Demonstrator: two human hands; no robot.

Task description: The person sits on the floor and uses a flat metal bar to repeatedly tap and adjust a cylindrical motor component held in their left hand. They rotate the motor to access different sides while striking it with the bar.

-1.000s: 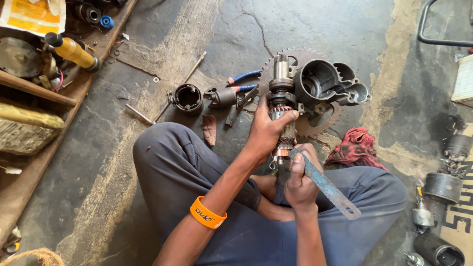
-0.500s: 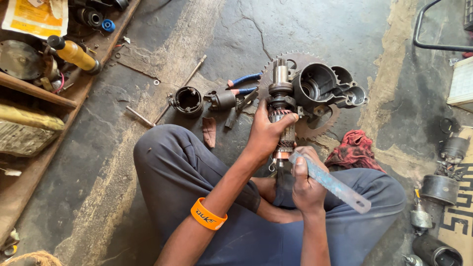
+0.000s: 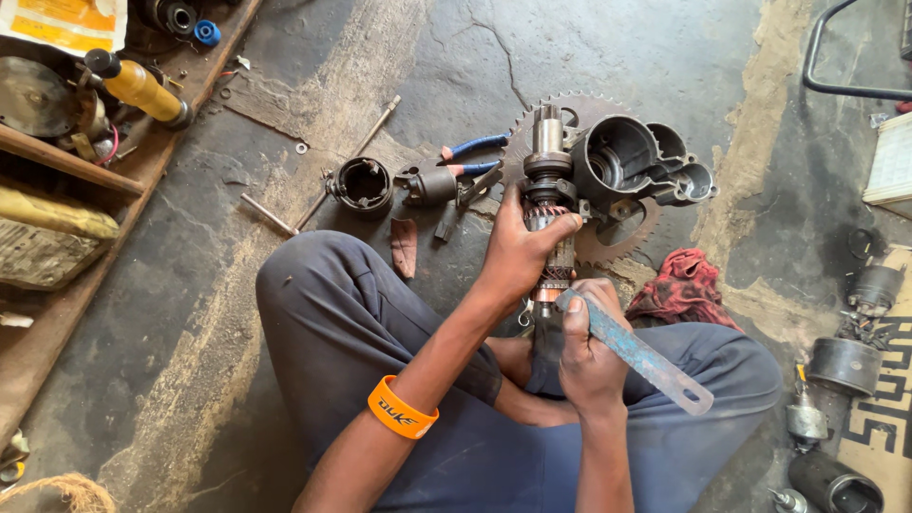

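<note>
Gripping a motor armature (image 3: 549, 204) at frame centre, the left hand (image 3: 521, 255) is wrapping its fingers around the windings; the right hand (image 3: 587, 353) is clamping a flat blue metal bar (image 3: 638, 353) just below; a grey motor housing (image 3: 635, 163) is lying beside the shaft, over a sprocket (image 3: 617, 242).

A repair workshop is indicated: oil-stained concrete floor (image 3: 665, 57) strewn with motor housings (image 3: 632, 161), sprocket (image 3: 608, 242), pliers (image 3: 472, 147), greasy rag (image 3: 686, 290).
</note>
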